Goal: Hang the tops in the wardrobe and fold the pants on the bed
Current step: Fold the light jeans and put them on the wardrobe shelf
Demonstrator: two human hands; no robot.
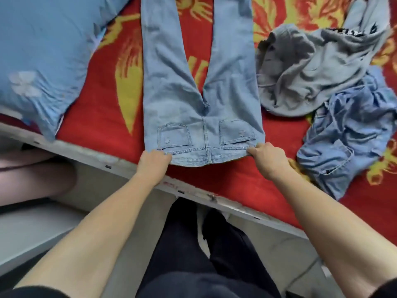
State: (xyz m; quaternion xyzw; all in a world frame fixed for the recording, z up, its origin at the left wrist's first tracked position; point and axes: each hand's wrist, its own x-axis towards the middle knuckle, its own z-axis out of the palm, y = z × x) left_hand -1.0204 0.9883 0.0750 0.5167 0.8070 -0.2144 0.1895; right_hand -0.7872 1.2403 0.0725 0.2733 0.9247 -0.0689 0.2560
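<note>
Light blue jeans [193,97] lie flat on the bed, back pockets up, waistband toward me and both legs running away out of the top of the view. My left hand [153,163] pinches the left end of the waistband. My right hand [266,157] pinches the right end. A grey hooded top [305,67] lies crumpled to the right of the jeans. Below it sits a bunched blue denim garment [348,134].
The bed carries a red blanket with yellow pattern [96,108]. A light blue pillow [40,54] fills the upper left. The bed's pale front edge [120,166] runs diagonally below my hands. My dark trousered legs [193,250] stand on the floor.
</note>
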